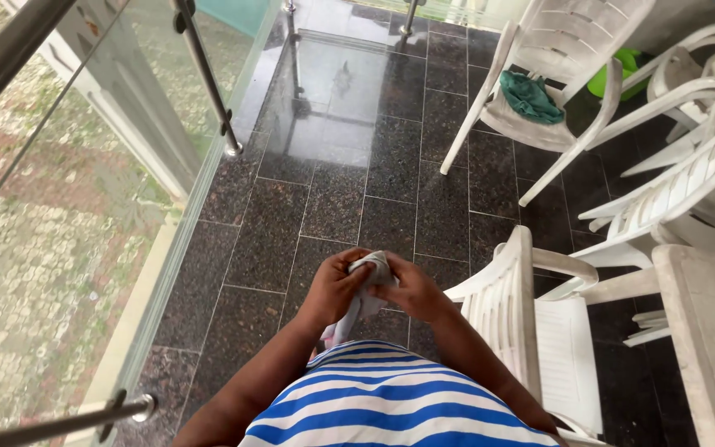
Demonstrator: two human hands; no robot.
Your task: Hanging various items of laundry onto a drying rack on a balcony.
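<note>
A small grey cloth [367,291] is bunched between both my hands in front of my blue-and-white striped shirt. My left hand [334,290] grips its left side with fingers curled over the top. My right hand [414,290] holds the right side, thumb pressed on the fabric. A tail of the cloth hangs down between my wrists. I stand on a dark speckled tile floor [333,199].
A glass railing with steel rails [208,79] runs along the left. White plastic chairs stand to the right: one close by my right arm [531,323], one farther back [556,50] with a green cloth [530,97] on its seat, others stacked at the right edge [688,174].
</note>
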